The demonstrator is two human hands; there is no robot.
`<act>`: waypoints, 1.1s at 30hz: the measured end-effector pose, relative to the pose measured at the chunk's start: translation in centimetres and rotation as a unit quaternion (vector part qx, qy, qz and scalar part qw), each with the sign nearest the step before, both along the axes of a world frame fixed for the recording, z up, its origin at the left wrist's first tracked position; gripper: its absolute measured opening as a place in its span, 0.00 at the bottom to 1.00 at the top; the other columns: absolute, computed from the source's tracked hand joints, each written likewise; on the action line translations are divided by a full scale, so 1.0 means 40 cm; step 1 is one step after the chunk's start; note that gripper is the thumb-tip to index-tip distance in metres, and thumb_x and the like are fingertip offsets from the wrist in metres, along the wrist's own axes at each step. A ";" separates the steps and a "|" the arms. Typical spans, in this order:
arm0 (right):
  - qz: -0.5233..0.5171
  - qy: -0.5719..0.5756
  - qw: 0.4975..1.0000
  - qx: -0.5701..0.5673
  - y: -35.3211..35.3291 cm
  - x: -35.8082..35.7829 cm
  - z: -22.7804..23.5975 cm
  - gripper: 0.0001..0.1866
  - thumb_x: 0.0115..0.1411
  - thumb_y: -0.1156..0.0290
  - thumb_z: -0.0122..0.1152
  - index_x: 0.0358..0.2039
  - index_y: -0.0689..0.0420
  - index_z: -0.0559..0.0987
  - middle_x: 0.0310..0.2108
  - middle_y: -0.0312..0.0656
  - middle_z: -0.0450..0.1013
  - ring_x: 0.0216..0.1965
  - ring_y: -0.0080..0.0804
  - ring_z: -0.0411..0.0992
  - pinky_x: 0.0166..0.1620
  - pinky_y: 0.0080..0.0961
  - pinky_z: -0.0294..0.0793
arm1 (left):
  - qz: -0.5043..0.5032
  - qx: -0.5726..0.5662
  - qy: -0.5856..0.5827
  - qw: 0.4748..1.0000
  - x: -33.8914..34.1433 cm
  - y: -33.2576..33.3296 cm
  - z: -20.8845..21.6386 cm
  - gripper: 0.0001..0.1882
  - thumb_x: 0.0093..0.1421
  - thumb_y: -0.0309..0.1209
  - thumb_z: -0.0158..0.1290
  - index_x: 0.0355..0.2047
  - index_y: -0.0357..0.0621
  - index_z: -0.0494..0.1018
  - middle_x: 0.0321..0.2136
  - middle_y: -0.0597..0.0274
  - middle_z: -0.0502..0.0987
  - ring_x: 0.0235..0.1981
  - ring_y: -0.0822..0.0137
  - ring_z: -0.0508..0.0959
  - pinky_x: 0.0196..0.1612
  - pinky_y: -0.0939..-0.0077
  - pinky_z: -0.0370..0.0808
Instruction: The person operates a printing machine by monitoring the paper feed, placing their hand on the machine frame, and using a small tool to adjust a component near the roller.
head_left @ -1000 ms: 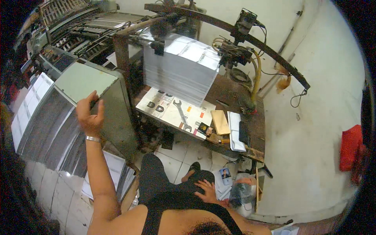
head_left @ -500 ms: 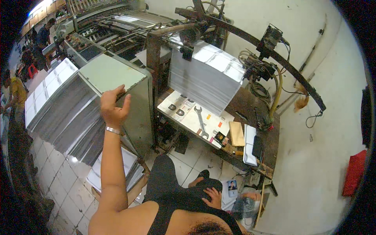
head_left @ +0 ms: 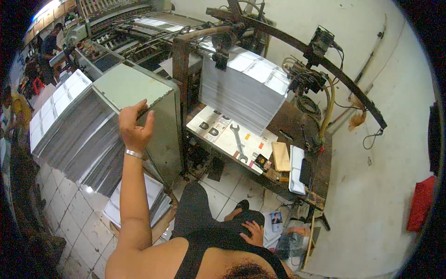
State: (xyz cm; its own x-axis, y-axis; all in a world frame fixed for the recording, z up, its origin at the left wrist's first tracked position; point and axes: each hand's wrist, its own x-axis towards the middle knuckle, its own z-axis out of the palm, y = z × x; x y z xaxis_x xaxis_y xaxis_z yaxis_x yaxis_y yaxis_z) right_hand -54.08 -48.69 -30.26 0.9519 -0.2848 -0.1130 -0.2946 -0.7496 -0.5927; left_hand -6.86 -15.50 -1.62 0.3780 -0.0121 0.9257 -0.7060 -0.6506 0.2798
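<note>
My left hand (head_left: 136, 124) is at the near edge of a pale green machine cabinet (head_left: 132, 88), thumb and forefinger apart; its other fingers are partly hidden, and nothing shows in its grasp. Left of it rises a tall stack of printed paper sheets (head_left: 60, 100). On my thigh lies my right hand (head_left: 253, 232), fingers spread, holding nothing. A second tall paper stack (head_left: 241, 93) stands beyond, on the machine's side. In front of that stack, a double open-ended wrench (head_left: 239, 143) rests on a printed sheet (head_left: 223, 137).
A wooden block (head_left: 280, 156), a white pad (head_left: 296, 169) and a dark phone-like object (head_left: 305, 171) lie along the bench's right side. A curved metal bar (head_left: 288, 42) with cables arches above. Low at left sits a smaller paper pile (head_left: 151, 190). A person (head_left: 49, 49) stands far left.
Both my hands keep their places. At the far left edge, a person in yellow has shifted a little and shows less clearly.
</note>
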 end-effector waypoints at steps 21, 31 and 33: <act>-0.011 -0.031 0.999 -0.010 0.007 0.002 0.008 0.31 0.58 0.43 0.66 0.58 0.42 0.80 0.64 0.39 0.71 0.70 0.50 0.59 0.68 0.67 0.43 | 0.000 0.002 -0.014 1.000 0.002 -0.001 -0.004 0.15 0.55 0.32 0.64 0.44 0.45 0.80 0.32 0.58 0.82 0.35 0.55 0.79 0.45 0.62 0.73; -0.018 -0.023 1.000 0.004 0.010 0.006 0.019 0.31 0.57 0.42 0.67 0.58 0.41 0.80 0.64 0.38 0.71 0.70 0.50 0.58 0.69 0.65 0.42 | -0.004 -0.006 0.000 1.000 0.007 -0.001 -0.007 0.15 0.55 0.32 0.65 0.43 0.45 0.81 0.32 0.58 0.82 0.35 0.56 0.79 0.45 0.62 0.73; -0.019 -0.021 1.000 0.005 0.011 0.008 0.022 0.31 0.57 0.42 0.67 0.58 0.41 0.79 0.64 0.38 0.71 0.70 0.50 0.58 0.69 0.65 0.43 | -0.003 -0.006 -0.001 1.000 0.007 -0.001 -0.007 0.15 0.55 0.32 0.65 0.43 0.45 0.81 0.32 0.58 0.82 0.35 0.56 0.79 0.45 0.62 0.73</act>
